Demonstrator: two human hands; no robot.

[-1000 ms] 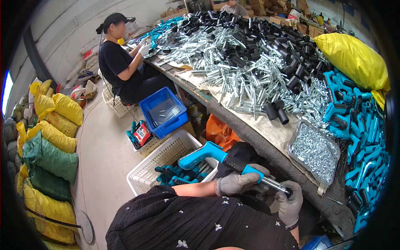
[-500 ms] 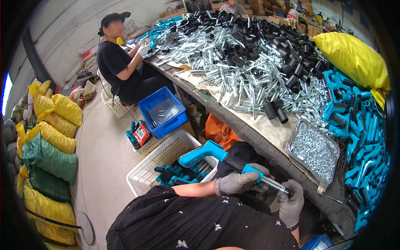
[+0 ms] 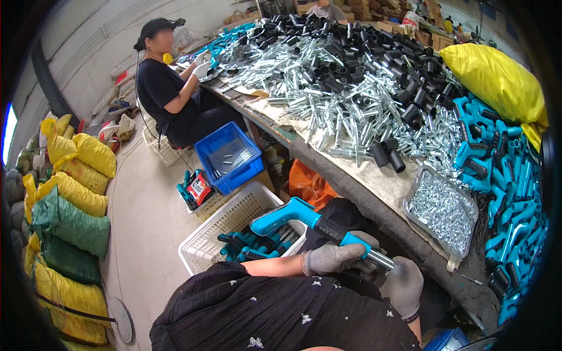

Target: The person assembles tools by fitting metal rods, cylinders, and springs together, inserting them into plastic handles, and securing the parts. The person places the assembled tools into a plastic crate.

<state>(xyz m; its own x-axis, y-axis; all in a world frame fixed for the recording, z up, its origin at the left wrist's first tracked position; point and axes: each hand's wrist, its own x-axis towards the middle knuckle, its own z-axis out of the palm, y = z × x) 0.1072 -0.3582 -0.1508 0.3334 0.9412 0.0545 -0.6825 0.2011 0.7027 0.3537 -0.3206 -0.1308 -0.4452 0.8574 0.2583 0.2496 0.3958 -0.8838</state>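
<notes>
A teal pistol-shaped handle tool (image 3: 284,216) with a black sleeve and a shiny metal tube lies slanting across my lap, its grip end up to the left. My left hand (image 3: 336,257), in a grey glove, is closed around its lower teal collar. At the tip of the metal tube, my gloved right hand (image 3: 404,289) is closed over the end; its fingers are slightly blurred and hide the tip. Beside my left forearm, a white plastic basket (image 3: 202,248) holds several teal-and-black handle tools (image 3: 252,243).
The workbench (image 3: 351,169) bears heaps of metal tubes (image 3: 345,111), black sleeves (image 3: 410,96) and teal handles (image 3: 509,199). A metal tray (image 3: 410,216) of small parts sits near its edge. A blue bin (image 3: 205,152) stands near a seated co-worker (image 3: 161,88). Sacks (image 3: 70,216) line the left.
My right hand has shifted slightly left and now covers the tip of the metal tube, which showed before. My left hand and the tool have barely moved.
</notes>
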